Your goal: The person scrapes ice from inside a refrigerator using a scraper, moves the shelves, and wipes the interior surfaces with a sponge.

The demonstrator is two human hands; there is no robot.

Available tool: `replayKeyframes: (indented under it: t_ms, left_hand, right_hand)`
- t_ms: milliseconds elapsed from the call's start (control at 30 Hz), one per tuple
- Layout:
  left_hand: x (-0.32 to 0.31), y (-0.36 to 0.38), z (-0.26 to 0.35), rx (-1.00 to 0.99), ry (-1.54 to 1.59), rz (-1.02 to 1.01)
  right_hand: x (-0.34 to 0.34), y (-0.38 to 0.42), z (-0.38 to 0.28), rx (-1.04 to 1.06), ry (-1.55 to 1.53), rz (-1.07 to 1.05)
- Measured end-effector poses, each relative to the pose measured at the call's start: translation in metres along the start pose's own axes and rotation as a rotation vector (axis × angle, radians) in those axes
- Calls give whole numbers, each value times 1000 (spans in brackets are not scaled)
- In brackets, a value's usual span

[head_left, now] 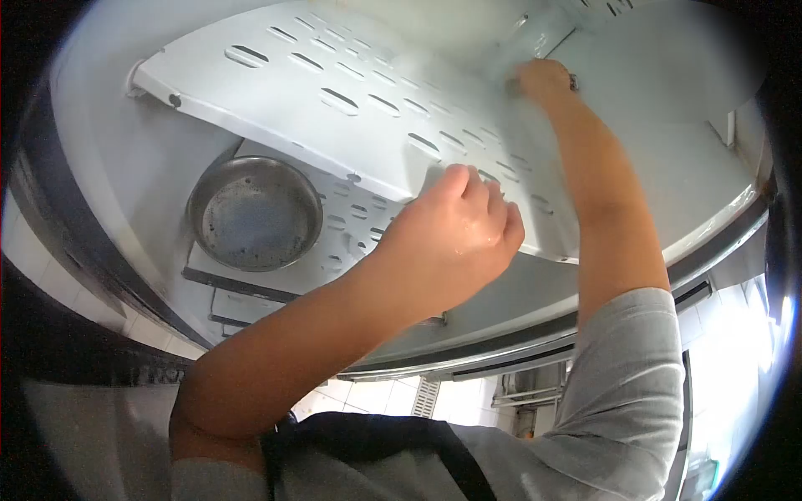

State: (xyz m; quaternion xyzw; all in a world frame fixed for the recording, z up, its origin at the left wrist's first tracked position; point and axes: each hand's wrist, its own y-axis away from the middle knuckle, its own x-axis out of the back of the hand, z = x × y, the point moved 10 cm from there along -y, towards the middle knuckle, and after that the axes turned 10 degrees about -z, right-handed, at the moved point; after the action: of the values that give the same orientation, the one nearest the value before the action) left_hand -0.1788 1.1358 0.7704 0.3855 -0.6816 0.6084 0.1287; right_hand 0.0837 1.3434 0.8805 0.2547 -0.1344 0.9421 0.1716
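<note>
My left hand (459,225) is closed in a loose fist at the front edge of a white slotted shelf (276,108). Its fingers curl away from me, so whatever they grip is hidden; wet drops show on its back. Farther in, my right hand (543,81) reaches to the pale inner wall (660,108) beyond the shelf's right end. Motion smears its fingers, and I cannot make out anything in them. A dark band or watch (573,82) circles that wrist. Below the shelf, a round metal pan (255,215) stands at the left, with spots and a cloudy patch inside.
A lower slotted shelf (342,213) carries the pan. The compartment's dark-edged front rim (501,344) curves beneath my arms. Light floor tiles (376,394) with a drain grate (426,399) lie below. A metal rack (530,397) stands at the lower right.
</note>
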Motion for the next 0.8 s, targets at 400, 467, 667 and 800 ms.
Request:
replayKeyframes:
  t_ms: [400,467,667,800]
  left_hand:
    - [2,1,-2,4,48,-10]
    - [1,0,0,-8,24,9]
    - [1,0,0,-8,12,2]
    - [0,-2,0,-18,11,-22]
  right_hand:
    - [-31,-65,-9,220,-265,52]
    - [-7,-27,-13,8,-312,93]
    - [82,9,30,-154,12,103]
    - [71,10,19,-112,32,65]
